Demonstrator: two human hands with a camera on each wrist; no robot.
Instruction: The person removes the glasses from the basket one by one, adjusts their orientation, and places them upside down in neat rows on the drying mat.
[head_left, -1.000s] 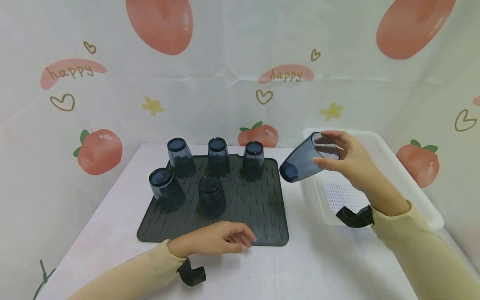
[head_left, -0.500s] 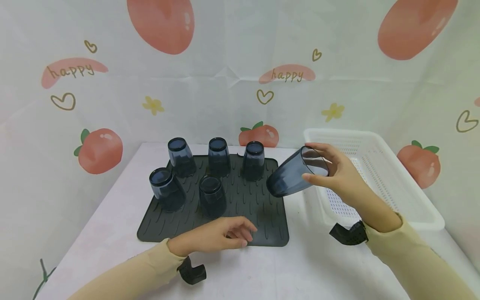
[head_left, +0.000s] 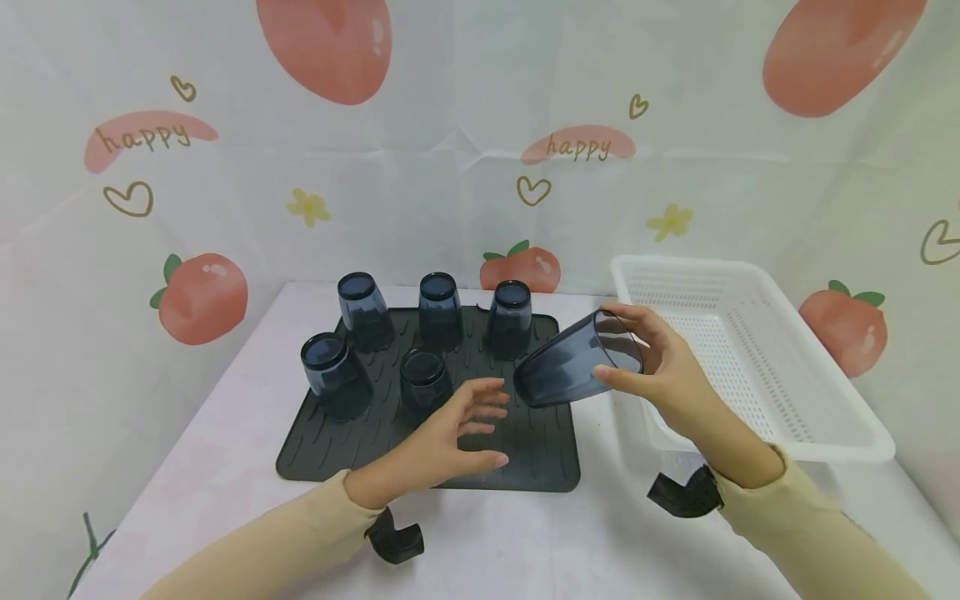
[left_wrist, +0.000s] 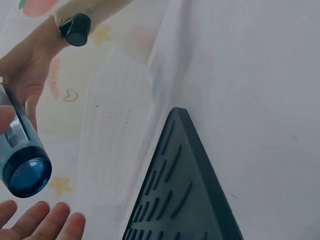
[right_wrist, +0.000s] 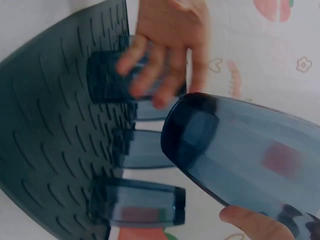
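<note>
A tilted blue drinking glass (head_left: 562, 367) is held near its rim by my right hand (head_left: 663, 375), thumb on the near side and fingers on the far side. Its thick base points left and down, over the right part of the black drying mat (head_left: 525, 458). My left hand (head_left: 450, 433) is raised above the mat, fingers spread toward that base, with a gap between them. In the left wrist view the glass base (left_wrist: 27, 172) shows just beyond the left fingertips. Several matching glasses stand upside down on the mat, among them a front-middle glass (head_left: 423, 383) partly behind my left hand.
A white perforated plastic basket (head_left: 847, 408) stands on the right of the white table (head_left: 540, 550). Upside-down glasses fill the mat's back row, such as the right one (head_left: 510, 321), and a front-left glass (head_left: 335, 379). A fruit-printed cloth (head_left: 420, 192) hangs behind.
My right hand has brought the glass left and down from beside the basket to over the mat. My left hand has risen and its fingers have opened toward the glass.
</note>
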